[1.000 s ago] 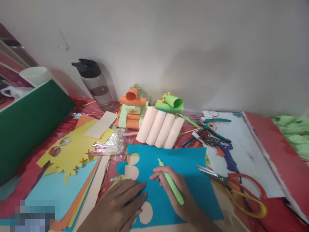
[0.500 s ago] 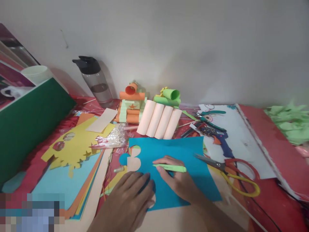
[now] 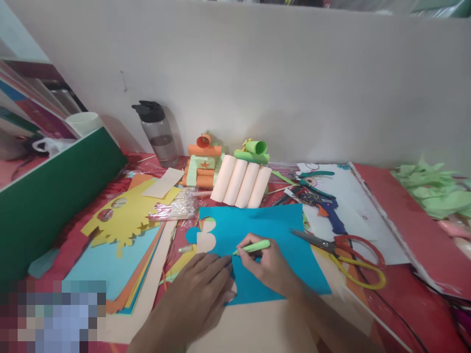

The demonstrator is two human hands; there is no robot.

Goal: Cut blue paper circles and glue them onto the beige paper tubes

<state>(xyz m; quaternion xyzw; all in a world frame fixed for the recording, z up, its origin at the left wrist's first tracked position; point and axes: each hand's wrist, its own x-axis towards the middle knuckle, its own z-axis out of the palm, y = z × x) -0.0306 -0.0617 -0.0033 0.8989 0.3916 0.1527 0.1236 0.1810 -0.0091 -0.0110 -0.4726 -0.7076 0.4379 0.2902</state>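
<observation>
A sheet of blue paper [image 3: 265, 223] with rounded bites cut from its left edge lies in front of me. My right hand [image 3: 263, 260] grips a light green pen [image 3: 258, 245], its tip down on the blue sheet. Flat on the sheet's lower left part rests my left hand [image 3: 206, 279], its fingers stretched out. Beside the cut edge are a peach paper piece with rounded edges [image 3: 206, 241] and a blue paper disc [image 3: 192, 235]. A small pale cap [image 3: 185, 249] lies left of them.
Scissors [image 3: 327, 245] with red and yellow handles overlap the sheet's right edge. A blue glue gun [image 3: 334, 215] and green-handled pliers [image 3: 312, 180] lie beyond. Four-fold peach paper rolls [image 3: 241, 181] stand behind the sheet. Coloured papers [image 3: 99, 269], cut yellow paper [image 3: 125, 215] and a water bottle [image 3: 160, 137] are left.
The camera view has tilted up and shifted left. The pen now points more steeply, its tip close to my left fingertips. My left hand still lies on the sheet.
</observation>
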